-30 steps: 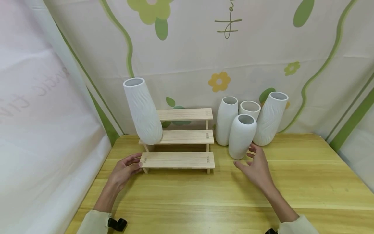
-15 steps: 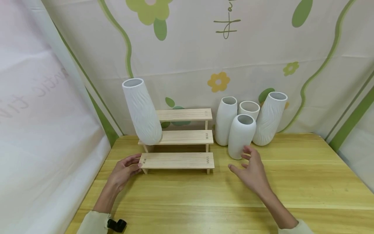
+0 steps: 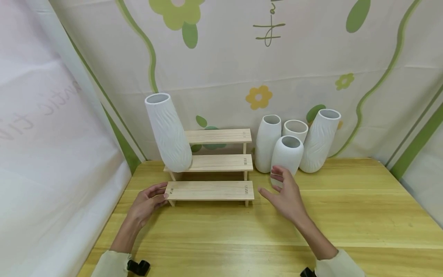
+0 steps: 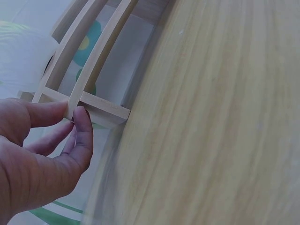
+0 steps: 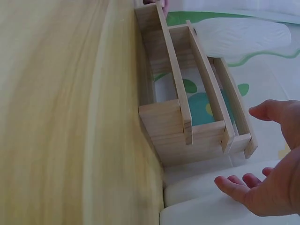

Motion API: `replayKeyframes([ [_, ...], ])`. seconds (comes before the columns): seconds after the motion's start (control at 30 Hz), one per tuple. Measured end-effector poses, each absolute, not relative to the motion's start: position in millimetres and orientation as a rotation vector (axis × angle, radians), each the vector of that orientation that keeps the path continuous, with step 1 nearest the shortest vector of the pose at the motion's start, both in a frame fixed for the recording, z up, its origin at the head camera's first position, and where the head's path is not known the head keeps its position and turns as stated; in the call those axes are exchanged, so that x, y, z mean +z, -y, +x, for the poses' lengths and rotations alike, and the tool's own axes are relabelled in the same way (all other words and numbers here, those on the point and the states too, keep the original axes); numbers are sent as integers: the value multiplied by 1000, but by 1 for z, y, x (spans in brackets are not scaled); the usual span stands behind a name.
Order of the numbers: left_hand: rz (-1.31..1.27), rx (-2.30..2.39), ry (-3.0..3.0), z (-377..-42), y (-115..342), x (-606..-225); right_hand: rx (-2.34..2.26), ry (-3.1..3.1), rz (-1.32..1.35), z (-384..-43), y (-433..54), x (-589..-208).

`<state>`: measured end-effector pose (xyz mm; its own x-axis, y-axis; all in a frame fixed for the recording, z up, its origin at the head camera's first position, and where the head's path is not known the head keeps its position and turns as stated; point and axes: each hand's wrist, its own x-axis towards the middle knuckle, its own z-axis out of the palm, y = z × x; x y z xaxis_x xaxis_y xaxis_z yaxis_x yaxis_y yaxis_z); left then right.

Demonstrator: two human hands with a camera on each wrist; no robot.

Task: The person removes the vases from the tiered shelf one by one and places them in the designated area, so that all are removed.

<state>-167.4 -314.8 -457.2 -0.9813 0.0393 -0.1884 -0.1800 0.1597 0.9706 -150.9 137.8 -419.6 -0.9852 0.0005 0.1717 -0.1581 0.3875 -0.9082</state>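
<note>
A three-step wooden display stand (image 3: 209,191) stands on the table. My left hand (image 3: 147,202) pinches the left end of its lowest board between thumb and fingers; the left wrist view shows the fingertips (image 4: 80,117) at the board's end. On the middle step, at its left, a tall white vase (image 3: 169,132) with a rippled surface stands upright. My right hand (image 3: 285,197) hovers with parted, slightly bent fingers, holding nothing. It is in front of a shorter white vase (image 3: 288,152), whose lower part it partly hides in the head view.
Behind the shorter vase are a slim white vase (image 3: 268,142), a wide-mouthed one (image 3: 296,127), mostly hidden, and a rippled one (image 3: 320,140). A patterned cloth (image 3: 214,57) hangs behind the wooden table (image 3: 221,234).
My right hand has moved left from beside the shorter vase to in front of it, nearer the stand. The left hand, stand and vases stay where they were.
</note>
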Motion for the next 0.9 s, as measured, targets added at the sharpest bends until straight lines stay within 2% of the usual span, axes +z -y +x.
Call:
replayKeyframes([
  [0.9,-129,1934,-2247,-168,315,-458,1692,2213,294,-200,-81,-380],
])
